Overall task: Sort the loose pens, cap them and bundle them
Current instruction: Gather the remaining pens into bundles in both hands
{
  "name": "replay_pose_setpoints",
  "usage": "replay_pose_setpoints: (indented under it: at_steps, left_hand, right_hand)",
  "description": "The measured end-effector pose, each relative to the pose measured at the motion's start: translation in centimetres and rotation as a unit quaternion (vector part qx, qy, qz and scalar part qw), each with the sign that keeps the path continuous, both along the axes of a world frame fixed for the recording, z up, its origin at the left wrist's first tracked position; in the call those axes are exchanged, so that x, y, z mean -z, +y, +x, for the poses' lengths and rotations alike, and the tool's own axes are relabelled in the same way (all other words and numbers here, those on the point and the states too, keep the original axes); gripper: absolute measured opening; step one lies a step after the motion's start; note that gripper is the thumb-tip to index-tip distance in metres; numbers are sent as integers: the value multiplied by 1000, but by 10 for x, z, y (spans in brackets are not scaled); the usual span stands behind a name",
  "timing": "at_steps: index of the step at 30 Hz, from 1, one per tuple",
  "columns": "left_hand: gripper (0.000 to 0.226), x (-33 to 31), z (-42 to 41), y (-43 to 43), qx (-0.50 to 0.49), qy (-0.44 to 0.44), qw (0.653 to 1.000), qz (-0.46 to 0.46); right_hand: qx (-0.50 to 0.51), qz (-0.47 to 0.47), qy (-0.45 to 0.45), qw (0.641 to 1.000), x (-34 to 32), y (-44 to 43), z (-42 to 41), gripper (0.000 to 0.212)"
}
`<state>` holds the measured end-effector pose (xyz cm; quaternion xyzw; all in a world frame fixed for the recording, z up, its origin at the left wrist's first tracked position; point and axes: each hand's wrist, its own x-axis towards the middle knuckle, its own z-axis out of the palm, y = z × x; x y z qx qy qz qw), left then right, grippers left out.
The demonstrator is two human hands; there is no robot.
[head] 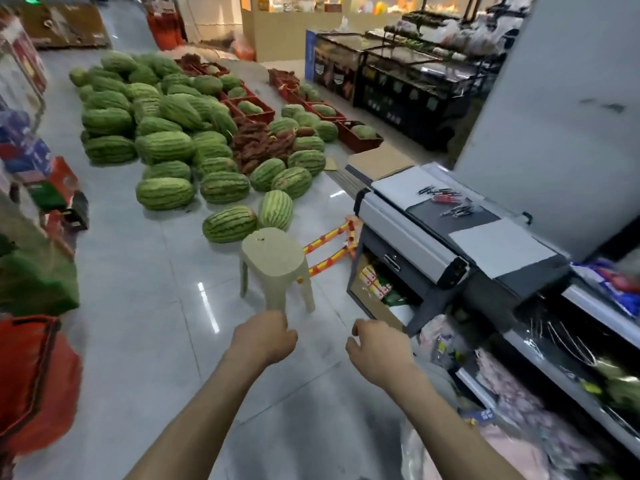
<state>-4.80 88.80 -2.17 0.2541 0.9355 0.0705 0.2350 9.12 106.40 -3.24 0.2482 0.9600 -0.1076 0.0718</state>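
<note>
Thin black and red pens [446, 198] lie loose, unbundled, on the grey checkout bench [398, 187]; left grip [263, 341] and right grip [377, 351] loosely curled, empty; seemingly all work remains.

Pens [446, 197] on checkout counter [398, 188], watermelons [164, 145], stool [273, 252]
</note>
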Motion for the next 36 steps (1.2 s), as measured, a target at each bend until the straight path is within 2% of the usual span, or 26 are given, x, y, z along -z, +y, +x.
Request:
replay_pose_setpoints:
  at_steps: [3, 9, 13, 18, 23, 26, 30, 33, 36]
  left_hand:
    - [32, 4, -42, 54, 52, 2, 999, -14]
    - [43, 4, -103, 179, 145, 29, 989, -17]
    - [43, 1, -137, 259, 187, 36, 981, -40]
    - [38, 1, -169, 347, 237, 57, 969, -43]
    - [31, 16, -197, 414, 289, 26, 955, -64]
    - [25, 30, -219, 448, 305, 14, 951, -55]
    - [16, 48, -255, 493, 336, 24, 941, -4]
    - [12, 53, -285, 530, 352, 18, 936, 10]
    - [16, 53, -314, 570, 391, -3, 920, 3]
  right_hand:
    - [56, 2, -1, 998, 3, 38, -18, 30]
    - [125, -12, -10, 992, 17, 139, -64, 21]
    - [139, -10, -2, 990, 23, 206, -100, 30]
    - [154, -1, 4, 988, 25, 277, -135, 28]
    - [179, -30, -28, 983, 32, 326, -160, 30]
    - [218, -61, -47, 973, 42, 353, -179, 36]
    - [267, -35, -55, 961, 61, 390, -207, 26]
    - [313, -40, -64, 947, 64, 414, -229, 27]
    - [374, -44, -58, 925, 60, 436, -249, 25]
